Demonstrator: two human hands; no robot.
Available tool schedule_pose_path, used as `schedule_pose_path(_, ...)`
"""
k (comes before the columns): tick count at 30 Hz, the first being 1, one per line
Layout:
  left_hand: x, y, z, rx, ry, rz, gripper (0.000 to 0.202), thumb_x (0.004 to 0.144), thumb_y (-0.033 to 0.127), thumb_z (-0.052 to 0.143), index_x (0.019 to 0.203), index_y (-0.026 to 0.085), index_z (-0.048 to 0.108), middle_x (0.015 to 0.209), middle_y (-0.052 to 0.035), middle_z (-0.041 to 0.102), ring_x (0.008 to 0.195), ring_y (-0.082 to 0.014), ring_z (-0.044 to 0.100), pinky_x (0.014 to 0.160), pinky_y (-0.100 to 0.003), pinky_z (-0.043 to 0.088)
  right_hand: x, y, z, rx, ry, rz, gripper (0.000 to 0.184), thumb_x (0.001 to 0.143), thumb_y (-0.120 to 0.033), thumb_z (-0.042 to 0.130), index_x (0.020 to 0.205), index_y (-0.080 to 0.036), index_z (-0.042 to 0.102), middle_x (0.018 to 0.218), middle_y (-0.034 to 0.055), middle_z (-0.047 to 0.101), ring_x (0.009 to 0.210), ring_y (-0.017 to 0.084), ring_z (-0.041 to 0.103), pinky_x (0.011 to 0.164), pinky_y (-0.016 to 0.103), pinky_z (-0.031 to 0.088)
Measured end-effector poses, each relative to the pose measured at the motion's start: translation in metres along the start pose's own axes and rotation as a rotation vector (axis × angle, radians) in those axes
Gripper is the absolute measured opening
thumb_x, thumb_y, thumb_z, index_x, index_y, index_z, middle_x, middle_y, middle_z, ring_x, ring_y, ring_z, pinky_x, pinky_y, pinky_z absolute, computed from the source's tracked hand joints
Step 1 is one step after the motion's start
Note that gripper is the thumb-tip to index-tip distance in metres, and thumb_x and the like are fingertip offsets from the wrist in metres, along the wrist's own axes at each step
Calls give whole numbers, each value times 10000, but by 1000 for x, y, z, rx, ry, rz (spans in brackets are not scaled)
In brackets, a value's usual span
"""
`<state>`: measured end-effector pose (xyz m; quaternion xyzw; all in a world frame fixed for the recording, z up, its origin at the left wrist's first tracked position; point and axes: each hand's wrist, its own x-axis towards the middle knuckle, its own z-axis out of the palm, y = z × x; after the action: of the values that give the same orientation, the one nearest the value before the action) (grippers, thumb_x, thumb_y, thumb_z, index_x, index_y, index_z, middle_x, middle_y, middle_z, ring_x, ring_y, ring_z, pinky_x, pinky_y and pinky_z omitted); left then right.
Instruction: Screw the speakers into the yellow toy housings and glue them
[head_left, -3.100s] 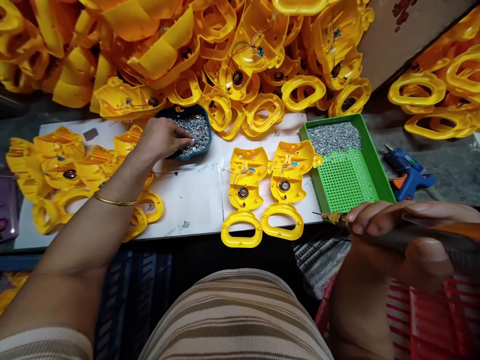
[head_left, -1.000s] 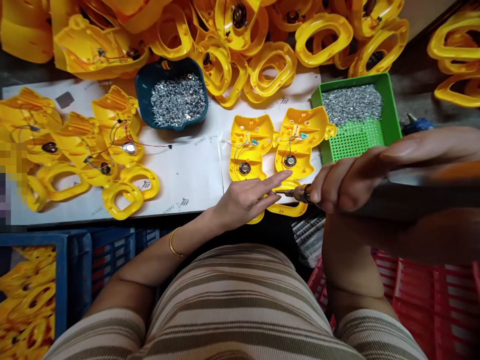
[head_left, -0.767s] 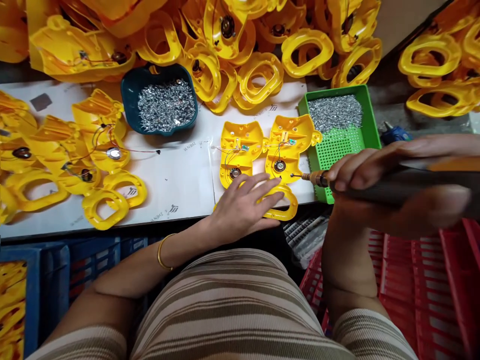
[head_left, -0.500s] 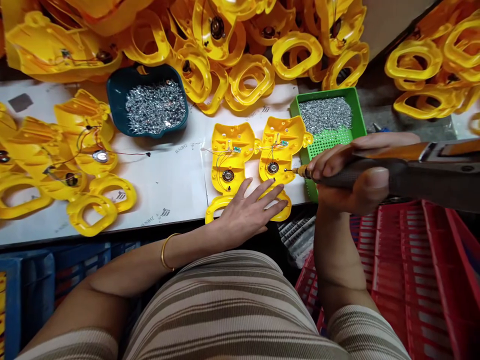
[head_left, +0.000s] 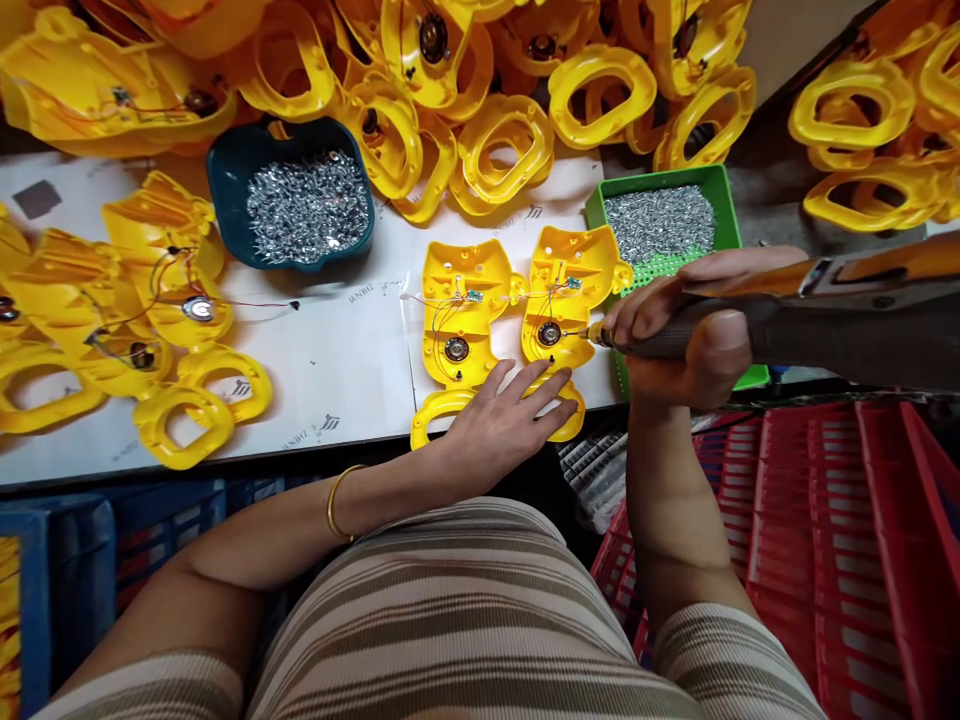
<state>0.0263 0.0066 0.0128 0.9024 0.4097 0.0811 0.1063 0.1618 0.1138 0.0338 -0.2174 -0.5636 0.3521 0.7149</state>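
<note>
Two yellow plastic shells lie side by side on the white board: a left shell and a right shell, each with wires and a small round speaker. My left hand lies flat with fingers spread over their ring handles at the board's near edge. My right hand is wrapped round an electric screwdriver, whose tip touches the right shell beside its speaker.
A dark teal dish of screws sits at the back left, a green tray of screws behind my right hand. Yellow shells and rings are heaped along the back and left. A red crate and a blue crate stand below the board.
My left hand left the teal screw dish, met the screwdriver tip, then settled flat on the shells' handles. The screwdriver tip moved onto the right shell beside the speaker.
</note>
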Motion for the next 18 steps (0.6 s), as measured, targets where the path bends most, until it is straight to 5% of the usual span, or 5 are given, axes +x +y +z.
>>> schedule_pose_path(6,1,-2,5,-73,46,27,332,952,172,525,1273,174,611,1435,-103,534,1297,-311,506,1068,-452,453,1,-1,1,36,-115,69,189,757,-434,728,818,-286,627,455,-93,423,274,109,393,271,248,381)
schedule_pose_path(13,6,-2,2,-141,-46,9,369,923,166,561,1291,154,587,1460,-128,495,1322,-331,464,1061,-449,466,2,7,-8,83,-329,111,183,772,-388,707,735,-263,577,439,-88,411,279,117,420,277,251,379)
schedule_pose_path(18,8,-3,-3,-152,-86,4,419,913,162,569,1331,139,546,1466,-130,483,1316,-321,454,1084,-445,444,4,1,-15,119,-348,193,265,738,-402,728,962,-275,668,455,-80,464,313,137,440,307,278,394)
